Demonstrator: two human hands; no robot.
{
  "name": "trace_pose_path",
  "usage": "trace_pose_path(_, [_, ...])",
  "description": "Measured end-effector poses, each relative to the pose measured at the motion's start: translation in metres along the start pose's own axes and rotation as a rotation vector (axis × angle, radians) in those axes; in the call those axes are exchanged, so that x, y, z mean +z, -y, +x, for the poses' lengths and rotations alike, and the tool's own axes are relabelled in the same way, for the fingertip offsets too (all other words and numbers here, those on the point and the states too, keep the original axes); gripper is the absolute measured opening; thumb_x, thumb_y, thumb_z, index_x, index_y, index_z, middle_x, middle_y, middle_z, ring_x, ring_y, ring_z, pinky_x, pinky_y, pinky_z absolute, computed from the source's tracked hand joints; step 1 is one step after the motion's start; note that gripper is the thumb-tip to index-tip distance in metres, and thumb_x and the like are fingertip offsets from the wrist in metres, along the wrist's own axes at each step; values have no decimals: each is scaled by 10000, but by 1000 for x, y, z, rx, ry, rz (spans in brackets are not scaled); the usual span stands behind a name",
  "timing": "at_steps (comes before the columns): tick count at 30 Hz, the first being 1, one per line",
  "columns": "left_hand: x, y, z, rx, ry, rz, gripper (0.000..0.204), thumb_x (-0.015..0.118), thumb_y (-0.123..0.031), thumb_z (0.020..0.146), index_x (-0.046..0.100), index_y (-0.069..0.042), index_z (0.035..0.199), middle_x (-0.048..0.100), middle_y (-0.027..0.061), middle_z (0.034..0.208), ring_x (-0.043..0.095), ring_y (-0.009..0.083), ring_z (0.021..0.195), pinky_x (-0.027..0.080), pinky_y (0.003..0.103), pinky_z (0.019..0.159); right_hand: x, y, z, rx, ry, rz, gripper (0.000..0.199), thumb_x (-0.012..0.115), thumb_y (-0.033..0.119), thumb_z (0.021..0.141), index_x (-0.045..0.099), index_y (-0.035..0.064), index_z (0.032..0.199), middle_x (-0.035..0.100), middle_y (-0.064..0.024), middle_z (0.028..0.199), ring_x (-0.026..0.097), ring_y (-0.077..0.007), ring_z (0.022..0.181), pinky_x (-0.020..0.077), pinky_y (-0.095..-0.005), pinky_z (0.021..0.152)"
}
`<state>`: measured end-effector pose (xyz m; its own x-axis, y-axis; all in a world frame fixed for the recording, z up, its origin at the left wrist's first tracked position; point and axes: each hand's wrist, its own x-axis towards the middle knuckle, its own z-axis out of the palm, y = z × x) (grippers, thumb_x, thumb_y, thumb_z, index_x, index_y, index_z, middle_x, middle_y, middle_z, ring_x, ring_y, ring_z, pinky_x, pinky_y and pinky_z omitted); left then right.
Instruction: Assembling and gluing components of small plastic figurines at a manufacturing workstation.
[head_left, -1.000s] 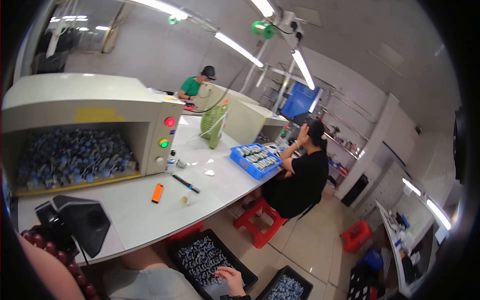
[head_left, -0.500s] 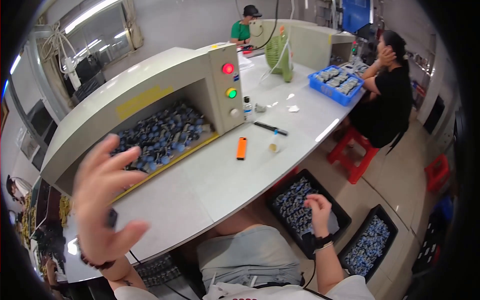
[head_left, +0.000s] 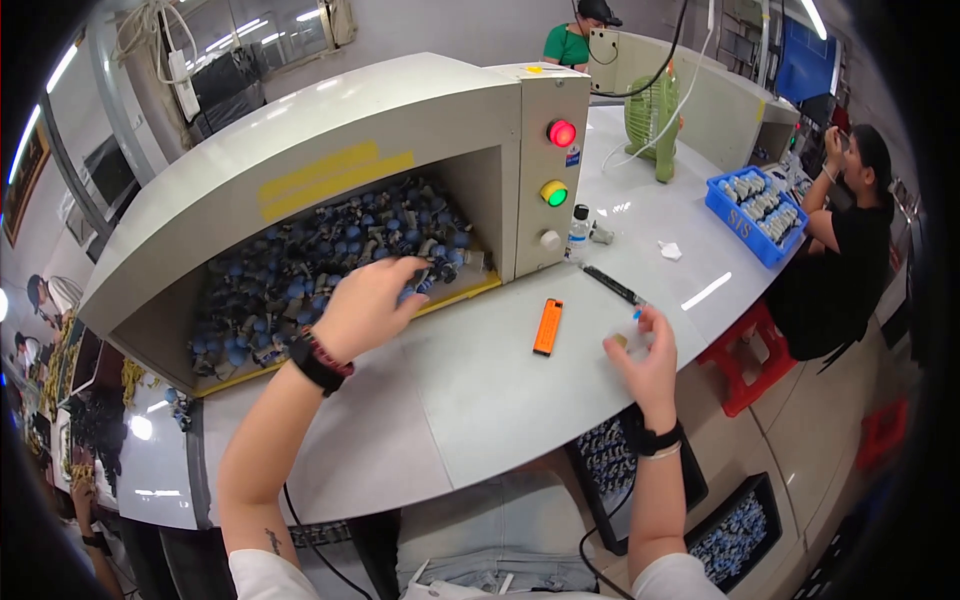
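My left hand [head_left: 372, 305] reaches to the front opening of a beige machine [head_left: 552, 215], over a heap of small blue-and-grey figures [head_left: 300, 270]. Its thumb and forefinger are apart, with a few figures by the fingertips; no firm hold shows. My right hand [head_left: 650, 368] is raised over the table's front edge, thumb and fingers apart. Between or just behind them is a small yellowish piece with a blue tip [head_left: 621, 341], which the hand partly hides. To its left lies an orange box-cutter-like object [head_left: 547, 327]. A black pen [head_left: 612, 284] rests behind.
A small clear bottle [head_left: 579, 232] stands beside the machine. Farther off are a green fan [head_left: 652, 125] and a blue basket [head_left: 765, 240] of grey pieces. Black trays [head_left: 738, 530] of figures sit low at right. One person sits on a red stool [head_left: 745, 375]; another works behind.
My left hand has gone from above the table to the figures in the opening. My right hand has risen from over the black tray to the table's edge. The view has shifted.
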<state>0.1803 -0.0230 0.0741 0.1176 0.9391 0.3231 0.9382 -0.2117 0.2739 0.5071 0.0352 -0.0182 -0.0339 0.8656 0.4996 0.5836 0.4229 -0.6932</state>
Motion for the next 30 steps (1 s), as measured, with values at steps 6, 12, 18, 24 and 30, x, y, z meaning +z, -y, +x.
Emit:
trace_pose_path(6, [78,17,74,244,-100,176,399,632,-265,666,553,-24,974,553,167,956,483,332,942,374,394,833,0,-2,-2,-65,-44,-144,279,649,189,663,558,3,850,563,-140,792,531,-291,763,429,-366,685])
trace_pose_path(12, [84,29,77,38,57,209,282,575,-118,707,540,2,960,544,190,921,490,342,887,390,398,804,2,-10,0,-129,-95,-124,210,626,209,698,567,30,791,550,-85,704,520,-256,716,414,-343,633])
trace_pose_path(18, [29,-47,41,178,-69,-69,283,404,62,743,434,60,1024,504,219,879,484,390,812,402,382,700,-7,-13,-1,-88,-82,-127,206,627,189,702,584,25,819,580,-77,760,535,-232,747,419,-312,639])
trace_pose_path(24, [-19,-93,-103,-31,599,-691,403,533,-2,681,394,-9,1059,456,110,748,483,140,633,413,298,590,-9,-16,2,-58,-108,-120,194,638,160,682,585,39,824,582,-66,763,535,-227,714,414,-313,630])
trace_pose_path(30, [-5,-94,-149,-40,567,-816,108,558,-99,754,557,8,740,580,154,949,525,152,644,426,249,569,-2,-8,3,-121,-76,-128,174,634,150,680,574,39,799,577,-75,755,531,-238,696,407,-318,618])
